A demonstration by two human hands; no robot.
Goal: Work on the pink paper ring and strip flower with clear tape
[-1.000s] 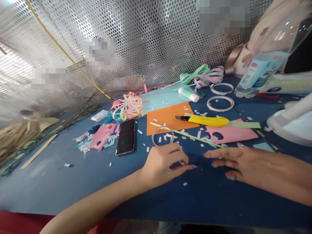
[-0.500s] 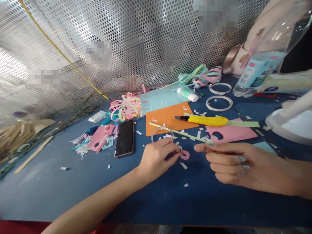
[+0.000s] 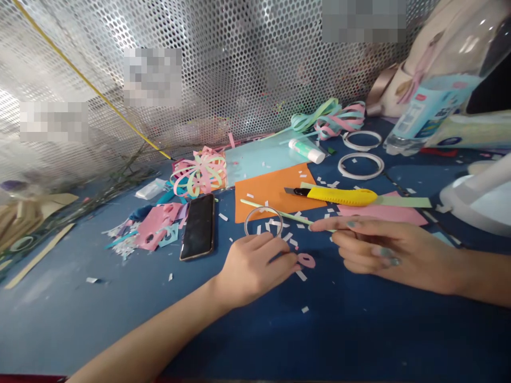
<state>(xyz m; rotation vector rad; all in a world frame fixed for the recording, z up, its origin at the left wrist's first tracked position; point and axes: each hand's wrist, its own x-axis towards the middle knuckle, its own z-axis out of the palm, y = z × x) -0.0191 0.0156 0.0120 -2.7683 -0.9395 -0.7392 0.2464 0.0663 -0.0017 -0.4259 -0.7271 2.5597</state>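
My left hand [image 3: 259,268] is pinched on a small pink paper ring [image 3: 307,260], which sticks out past its fingertips. Just behind that hand lies a clear round ring [image 3: 245,223]. To the right is my right hand [image 3: 383,252], its index finger stretched out to the left over a thin pale green strip [image 3: 275,214] and the other fingers curled. A yellow cutter [image 3: 343,196] with its blade out lies behind my right hand, across an orange sheet [image 3: 271,194] and a pink sheet [image 3: 403,211].
A black phone [image 3: 198,227] and colored paper scraps [image 3: 154,226] lie left. Behind are a glue stick [image 3: 306,151], two white rings [image 3: 361,166], paper loops [image 3: 343,119] and a plastic bottle [image 3: 435,106]. A white lamp base [image 3: 475,205] stands right. Perforated metal [image 3: 239,64] rises behind.
My right hand has moved slightly up and left, with its index finger now stretched out. My left hand stays on the pink ring, a little lower in view. The camera has shifted a little.
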